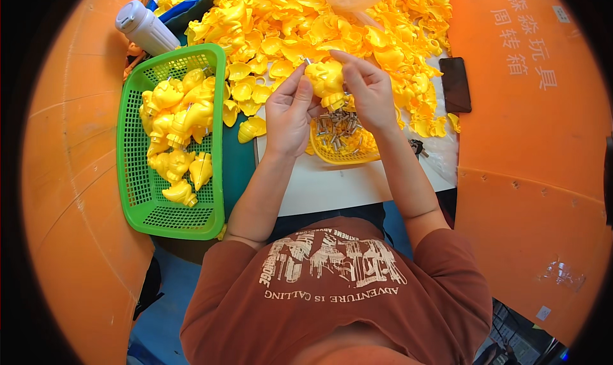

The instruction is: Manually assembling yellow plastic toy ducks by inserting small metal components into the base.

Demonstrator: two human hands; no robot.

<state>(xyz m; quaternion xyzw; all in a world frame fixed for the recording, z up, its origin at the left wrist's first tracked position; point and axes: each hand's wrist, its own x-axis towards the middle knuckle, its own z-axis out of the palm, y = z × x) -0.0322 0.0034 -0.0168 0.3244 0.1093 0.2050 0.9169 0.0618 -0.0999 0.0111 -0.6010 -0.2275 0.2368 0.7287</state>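
Between my two hands, above the table, is a yellow plastic toy part (325, 81), rounded with a narrower lower end. A small silvery metal piece (308, 61) sticks out at its upper left. My left hand (290, 113) pinches it from the left, the thumb near the metal piece. My right hand (368, 93) grips it from the right, with the index finger over the top. Just below stands a small yellow basket (341, 159) holding short metal pins (338, 127) and yellow bits. Where the fingers go behind the part is hidden.
A green basket (218, 141) at left holds several yellow toy parts (175, 125). Loose yellow shells (281, 20) are heaped across the back. A white tumbler (147, 28) leans beyond the basket. A dark phone (455, 84) lies at right. Orange panels (530, 173) stand on both sides.
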